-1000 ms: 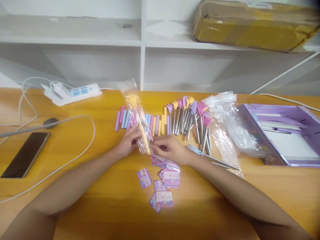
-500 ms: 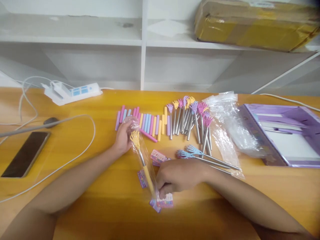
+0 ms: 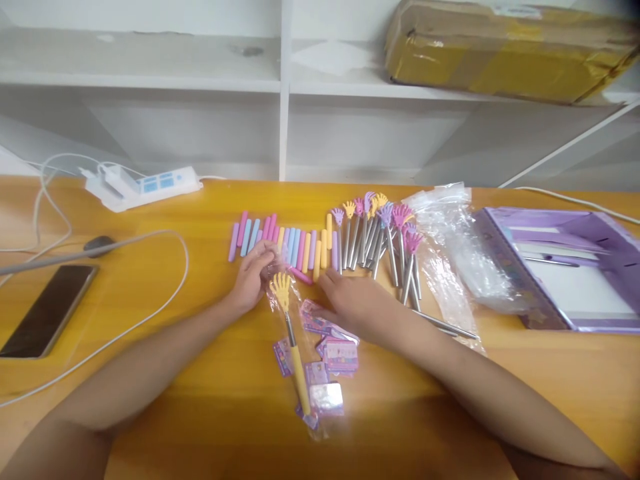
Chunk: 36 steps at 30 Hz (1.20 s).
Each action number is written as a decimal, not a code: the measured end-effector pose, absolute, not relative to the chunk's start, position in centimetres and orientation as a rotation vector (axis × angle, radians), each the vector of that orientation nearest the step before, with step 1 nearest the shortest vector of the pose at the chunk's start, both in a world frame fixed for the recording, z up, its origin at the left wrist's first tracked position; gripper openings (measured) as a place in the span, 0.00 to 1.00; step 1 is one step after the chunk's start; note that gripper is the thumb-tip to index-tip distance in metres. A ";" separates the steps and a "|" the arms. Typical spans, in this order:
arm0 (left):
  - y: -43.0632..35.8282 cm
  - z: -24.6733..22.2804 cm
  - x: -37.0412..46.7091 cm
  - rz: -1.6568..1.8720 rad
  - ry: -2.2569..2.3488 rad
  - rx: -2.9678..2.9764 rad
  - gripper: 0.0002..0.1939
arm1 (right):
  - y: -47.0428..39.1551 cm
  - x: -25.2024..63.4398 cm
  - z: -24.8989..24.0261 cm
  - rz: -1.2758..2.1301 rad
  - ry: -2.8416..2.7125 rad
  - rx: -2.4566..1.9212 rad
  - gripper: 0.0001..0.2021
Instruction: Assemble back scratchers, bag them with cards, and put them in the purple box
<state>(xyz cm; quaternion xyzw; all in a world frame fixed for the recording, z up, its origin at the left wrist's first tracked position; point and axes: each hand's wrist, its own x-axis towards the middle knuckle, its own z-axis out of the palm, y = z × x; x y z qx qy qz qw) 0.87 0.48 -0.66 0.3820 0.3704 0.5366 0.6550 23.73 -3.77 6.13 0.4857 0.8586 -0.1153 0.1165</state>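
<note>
A yellow back scratcher [image 3: 296, 363] with a hand-shaped head lies inside a clear plastic bag [image 3: 299, 303]. The bag's top end is pinched in my left hand [image 3: 255, 277]. My right hand [image 3: 350, 297] is by the lower end of the coloured tubes [image 3: 300, 250], fingers bent down; whether it grips anything is hidden. Below it, small pink and purple cards [image 3: 341, 355] are scattered beside and under the bag. Metal-rod scratchers with coloured hand heads [image 3: 403, 217] lie in a pile to the right, and my right forearm covers part of the blue ones.
Clear plastic bags [image 3: 475, 267] lie right of the pile, beside an open purple box [image 3: 575, 320]. At the left are a phone [image 3: 50, 310], a black mouse [image 3: 99, 246], cables and a white power strip [image 3: 145, 187]. A taped carton [image 3: 500, 53] sits on the shelf.
My right hand has moved up from the bag's lower end toward the tubes, uncovering more cards. The bagged scratcher has shifted slightly right and down at its head.
</note>
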 end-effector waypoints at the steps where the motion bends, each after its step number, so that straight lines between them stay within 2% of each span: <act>1: 0.5 -0.8 0.8 1.211 0.836 0.877 0.09 | -3.7 23.7 5.7 -0.338 2.497 1.401 0.22; 7: 0.2 -1.5 0.6 1.157 0.820 0.989 0.11 | -3.4 23.7 4.4 -0.421 2.530 1.318 0.14; 13: -0.1 -1.4 0.6 1.131 0.859 1.057 0.17 | -2.9 23.8 5.8 -0.629 2.498 1.360 0.08; 20: -0.1 -1.4 0.7 1.129 0.875 1.086 0.18 | -3.3 23.3 6.5 -0.750 2.432 1.444 0.20; 27: 0.1 -1.5 0.6 1.148 0.869 1.097 0.19 | -2.7 24.0 6.6 -0.948 2.470 1.425 0.11; 31: 0.0 -1.4 0.6 1.134 0.889 1.102 0.20 | -2.7 24.6 7.3 -1.074 2.621 1.381 0.16; 36: 0.1 -1.4 0.8 1.149 0.837 1.109 0.23 | -2.8 24.6 8.0 -0.997 2.700 1.479 0.16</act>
